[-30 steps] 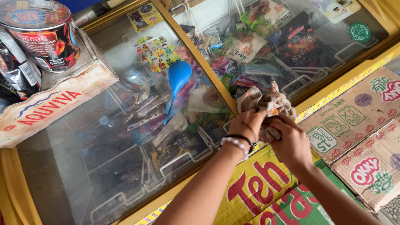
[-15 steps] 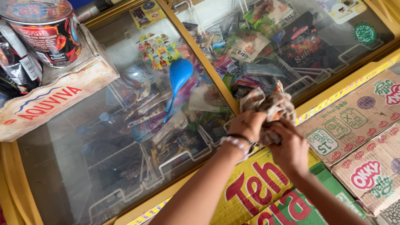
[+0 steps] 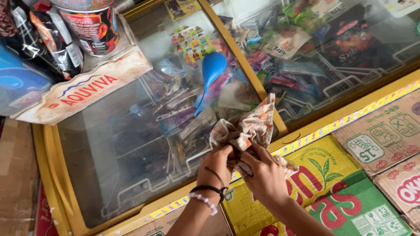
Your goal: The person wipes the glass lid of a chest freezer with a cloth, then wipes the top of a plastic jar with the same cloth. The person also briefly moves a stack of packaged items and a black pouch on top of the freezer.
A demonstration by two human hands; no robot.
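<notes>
A crumpled cloth (image 3: 249, 131) with an orange and white pattern is bunched up between both my hands, just above the yellow front rim of a chest freezer (image 3: 306, 140). My left hand (image 3: 214, 168), with a black band and a bead bracelet at the wrist, grips the cloth's lower left. My right hand (image 3: 264, 175) pinches the cloth's lower right. Under the sliding glass lid (image 3: 118, 153) lie many wrapped frozen snacks and a blue scoop (image 3: 210, 72).
A cardboard box (image 3: 83, 89) with instant-noodle cups and packets sits on the lid at upper left. Printed cartons, yellow, green and brown (image 3: 350, 175), are stacked against the freezer's front. White wire baskets (image 3: 332, 83) divide the inside.
The view has moved closer and shifted. Both hands have kept working the cloth, which now stands up taller between them.
</notes>
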